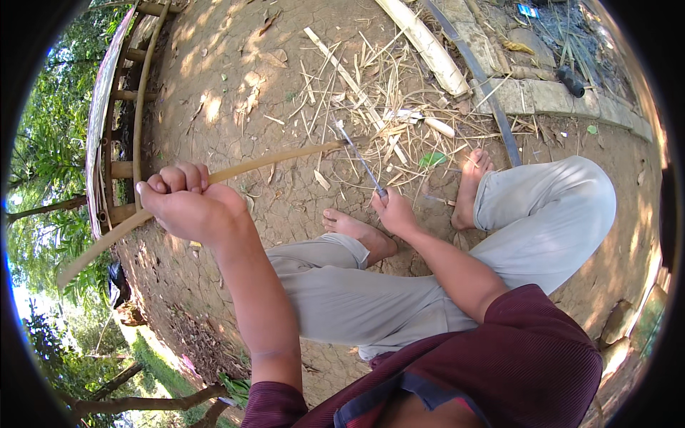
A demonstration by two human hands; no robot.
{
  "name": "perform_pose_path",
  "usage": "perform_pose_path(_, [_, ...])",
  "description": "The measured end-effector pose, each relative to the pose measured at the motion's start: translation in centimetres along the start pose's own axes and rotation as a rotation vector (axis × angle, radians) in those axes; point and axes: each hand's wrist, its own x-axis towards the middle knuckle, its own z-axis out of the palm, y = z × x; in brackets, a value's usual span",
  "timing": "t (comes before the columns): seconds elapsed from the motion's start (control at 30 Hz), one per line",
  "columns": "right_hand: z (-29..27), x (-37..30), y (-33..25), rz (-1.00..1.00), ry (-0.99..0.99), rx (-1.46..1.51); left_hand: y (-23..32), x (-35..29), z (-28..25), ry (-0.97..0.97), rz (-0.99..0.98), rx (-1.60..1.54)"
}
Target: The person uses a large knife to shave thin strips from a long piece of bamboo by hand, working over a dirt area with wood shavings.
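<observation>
Left hand (191, 203): grip closed around the strip (271, 158), which slants above the ground (182, 128), its far end at the knife (359, 155); contact cannot be confirmed. Right hand (397, 214): grip closed on the knife's handle. Assessed hazards: a knot or turning strip could deflect the edge toward the bare left foot (360, 232); shavings (391, 84) could spoil footing.

Most of the handle (382, 193) of the knife (361, 158) was hidden by the right hand (394, 212); part of the strip (278, 158) was covered by the left hand (191, 203). The pale pole (424, 44) was cut off above.
</observation>
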Motion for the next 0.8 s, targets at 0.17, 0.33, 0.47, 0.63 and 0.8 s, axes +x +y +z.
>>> perform_pose_path(0.17, [-2.1,-1.8,-6.4,-0.227,-0.054,-0.007,-0.1,-0.2,-0.1,-0.008,0.021,-0.043])
perform_pose_path(0.33, [-0.7,0.6,1.2,-0.016,0.023,-0.113,0.1,-0.2,0.2,-0.026,0.006,-0.046])
perform_pose_path(0.47, [-2.0,-1.7,-4.8,-0.153,-0.058,-0.156,-0.1,-0.4,0.2,-0.019,0.040,-0.003])
perform_pose_path(0.63, [0.2,0.4,0.4,0.021,0.011,-0.139,-0.2,-1.3,0.0,-0.103,0.047,-0.060])
perform_pose_path(0.8, [-0.2,2.5,3.3,0.029,0.051,-0.200,0.2,-1.8,1.3,-0.107,0.044,-0.052])
